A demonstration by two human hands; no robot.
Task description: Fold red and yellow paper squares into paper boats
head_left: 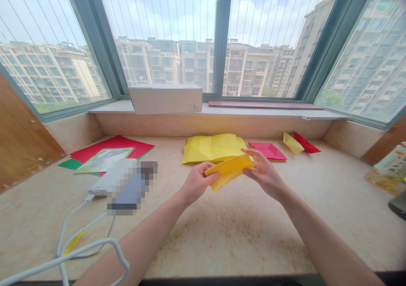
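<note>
A folded piece of yellow paper [229, 170] is held up above the counter between my two hands. My left hand [197, 182] pinches its left end, thumb on the near face. At the right end, my right hand [261, 170] grips it between thumb and fingers. Just behind lies a larger creased sheet of yellow paper [212, 147], partly covered by the held piece. Right of that, a folded red paper [268, 150] rests on the counter. Farther right stand a pale yellow folded paper [293, 143] and a red folded paper [306, 143], resembling little boats.
Red sheets [111, 144] and a green-white packet [106, 160] lie at the left. A white power bank [101, 184] with white cables [63, 227] sits nearer, beside a blurred-out device [130, 191]. A white box [165, 100] stands on the sill; a bottle [391, 163] is far right.
</note>
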